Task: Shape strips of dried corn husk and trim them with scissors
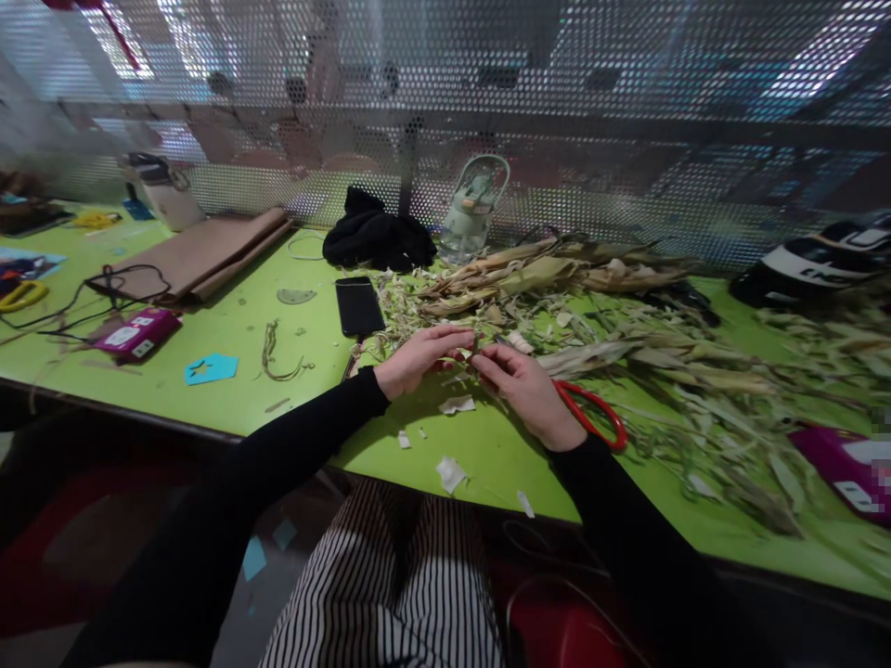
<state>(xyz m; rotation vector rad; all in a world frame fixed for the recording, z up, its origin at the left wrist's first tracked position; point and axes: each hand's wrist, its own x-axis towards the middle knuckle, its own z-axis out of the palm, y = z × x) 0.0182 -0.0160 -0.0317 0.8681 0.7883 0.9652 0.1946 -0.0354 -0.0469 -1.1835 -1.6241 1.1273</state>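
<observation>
My left hand (426, 358) and my right hand (521, 382) meet fingertip to fingertip just above the table. A small, thin, dark strip (475, 344) stands up from the pinched fingers of my right hand. My left fingers are stretched forward and pressed together, their tips at the strip; what lies under them is hidden. Beside my right wrist are red scissor handles (611, 422), partly covered by the hand. Dry corn husks (543, 274) and pale shreds are heaped behind my hands and to the right. White scraps (451, 474) lie in front.
On the green table (306, 413) are a black phone (359, 306), a blue star tag (211, 368), twisted fibre (270, 351), a purple box (139, 334) and a folded brown sheet (209, 250). Along the perforated screen (278, 139) stand black cloth (376, 237) and a green bottle (473, 209).
</observation>
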